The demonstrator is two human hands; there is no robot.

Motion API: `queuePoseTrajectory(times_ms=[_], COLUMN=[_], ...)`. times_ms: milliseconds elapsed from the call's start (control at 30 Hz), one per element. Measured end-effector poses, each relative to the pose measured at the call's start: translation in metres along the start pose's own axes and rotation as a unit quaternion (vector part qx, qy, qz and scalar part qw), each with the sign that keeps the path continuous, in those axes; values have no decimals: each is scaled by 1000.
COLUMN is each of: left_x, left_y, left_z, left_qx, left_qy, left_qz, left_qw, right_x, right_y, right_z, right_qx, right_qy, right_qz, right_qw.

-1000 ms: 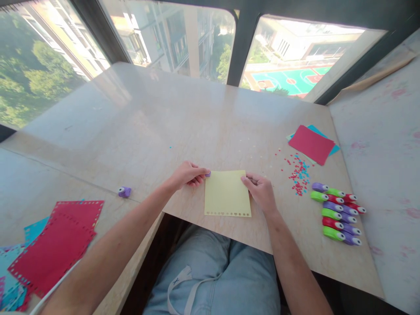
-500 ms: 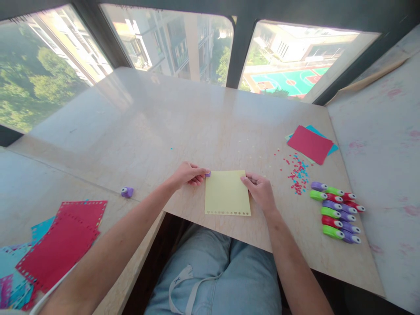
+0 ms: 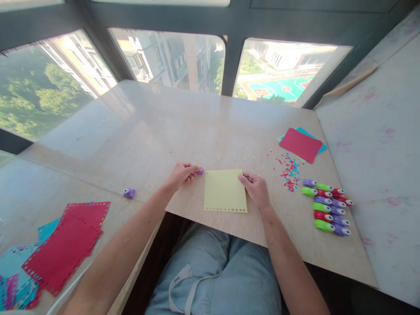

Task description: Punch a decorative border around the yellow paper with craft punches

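A yellow sheet of paper (image 3: 225,191) lies before me near the table's front edge, with a row of small punched shapes along its near edge and one small hole at its far left corner. My left hand (image 3: 184,175) is closed on a small purple craft punch (image 3: 200,171), just left of that corner and apart from the paper. My right hand (image 3: 256,188) pinches the sheet's right edge near its far corner, thumb on top.
Rows of purple, green and red craft punches (image 3: 323,201) stand at right, beside scattered confetti (image 3: 290,173) and stacked card sheets (image 3: 301,145). Another purple punch (image 3: 129,193) sits left. Red sheets with punched borders (image 3: 65,247) overlap blue ones at lower left. Windows line the back.
The purple punch in my left hand has come off the paper's far left corner, moving slightly left. A small hole now shows there. My view has tilted up a little.
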State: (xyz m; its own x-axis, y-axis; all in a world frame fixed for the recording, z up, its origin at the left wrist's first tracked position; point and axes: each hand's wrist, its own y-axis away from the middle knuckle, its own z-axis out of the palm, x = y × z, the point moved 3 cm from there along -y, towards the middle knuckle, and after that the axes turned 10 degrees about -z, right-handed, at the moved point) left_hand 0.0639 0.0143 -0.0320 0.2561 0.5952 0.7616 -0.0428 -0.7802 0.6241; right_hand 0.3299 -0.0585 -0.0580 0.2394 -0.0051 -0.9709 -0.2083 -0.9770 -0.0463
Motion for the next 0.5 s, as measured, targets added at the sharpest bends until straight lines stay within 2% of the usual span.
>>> queuePoseTrajectory(times_ms=[267, 333, 400, 500], left_x=[-24, -26, -25, -22], left_y=[18, 19, 19, 17], left_z=[7, 10, 14, 21], left_qx=[163, 206, 261, 300], left_qy=[13, -35, -124, -262], left_qz=[166, 219, 267, 286], left_qw=[973, 953, 919, 872], right_x=[1, 2, 2, 1], right_y=[1, 2, 3, 5], right_z=[-2, -3, -5, -6], right_qx=[16, 24, 32, 44], right_qy=[-32, -28, -20, -15], right_qz=[-16, -26, -37, -48], right_qw=[999, 999, 999, 998])
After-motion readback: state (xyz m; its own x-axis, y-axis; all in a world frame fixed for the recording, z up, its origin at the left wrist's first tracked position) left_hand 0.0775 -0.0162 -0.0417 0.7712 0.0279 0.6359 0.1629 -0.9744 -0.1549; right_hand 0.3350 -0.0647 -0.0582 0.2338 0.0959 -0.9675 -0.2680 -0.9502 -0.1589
